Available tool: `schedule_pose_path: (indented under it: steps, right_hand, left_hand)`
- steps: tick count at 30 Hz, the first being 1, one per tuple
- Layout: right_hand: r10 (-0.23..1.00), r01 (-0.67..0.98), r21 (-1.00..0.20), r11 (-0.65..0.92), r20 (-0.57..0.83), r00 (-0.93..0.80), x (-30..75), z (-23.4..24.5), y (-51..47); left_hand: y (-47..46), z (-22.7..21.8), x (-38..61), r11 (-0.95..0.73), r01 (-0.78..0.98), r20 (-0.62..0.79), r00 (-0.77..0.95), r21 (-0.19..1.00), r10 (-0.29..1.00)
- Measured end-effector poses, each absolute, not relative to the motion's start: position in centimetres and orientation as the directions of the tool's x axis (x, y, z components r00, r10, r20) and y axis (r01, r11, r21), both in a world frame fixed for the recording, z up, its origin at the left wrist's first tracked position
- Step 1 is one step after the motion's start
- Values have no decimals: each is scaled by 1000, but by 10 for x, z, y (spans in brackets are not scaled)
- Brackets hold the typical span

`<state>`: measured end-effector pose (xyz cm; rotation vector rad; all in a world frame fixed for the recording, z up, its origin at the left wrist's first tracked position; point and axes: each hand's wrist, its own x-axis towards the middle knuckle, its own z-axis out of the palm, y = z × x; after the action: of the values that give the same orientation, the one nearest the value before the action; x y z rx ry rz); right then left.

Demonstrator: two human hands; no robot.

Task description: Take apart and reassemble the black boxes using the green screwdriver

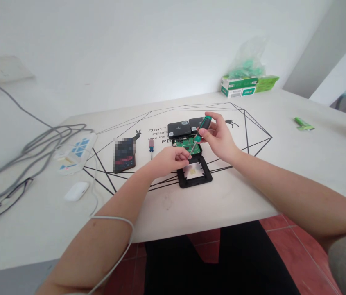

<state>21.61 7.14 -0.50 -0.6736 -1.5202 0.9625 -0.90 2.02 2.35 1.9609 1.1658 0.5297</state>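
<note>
My right hand (218,137) grips the green and black handle of a screwdriver (204,127), which slants down to the left. Its tip ends at the fingers of my left hand (173,159). Those fingers are pinched together, and whatever they hold is too small to make out. Below the shaft lies an opened black case with a green circuit board (187,145) in its far half. The near half is a black cover (195,182) with a silvery metal plate inside. Just behind sit two closed black boxes, one on the left (179,129) and one partly covered by my right hand (195,122).
Left of my hands lie a second screwdriver (151,146) and a phone (126,155). Farther left are a power strip (82,149), grey cables, a white case (77,191) and glasses (5,203). Green-white boxes (238,85) stand against the wall. A white cable (132,229) crosses my left forearm.
</note>
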Motion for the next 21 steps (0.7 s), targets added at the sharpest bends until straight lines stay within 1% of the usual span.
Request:
schedule_pose_path:
  steps: [7, 14, 18, 21]
  right_hand:
    - [842, -83, -863, 498, 504, -193, 213, -8, 69]
    - [850, -76, -862, 501, 506, -144, 214, -7, 69]
    - [844, -73, -860, 505, 510, -165, 213, -9, 69]
    - [828, -40, -844, 535, 534, -170, 210, -11, 66]
  left_hand:
    - [19, 21, -9, -336, 607, 8, 477, 720, 879]
    - [19, 22, -9, -360, 599, 28, 490, 715, 871]
    - [18, 21, -9, -372, 604, 24, 504, 705, 863]
    - [18, 22, -8, -376, 616, -2, 523, 692, 852]
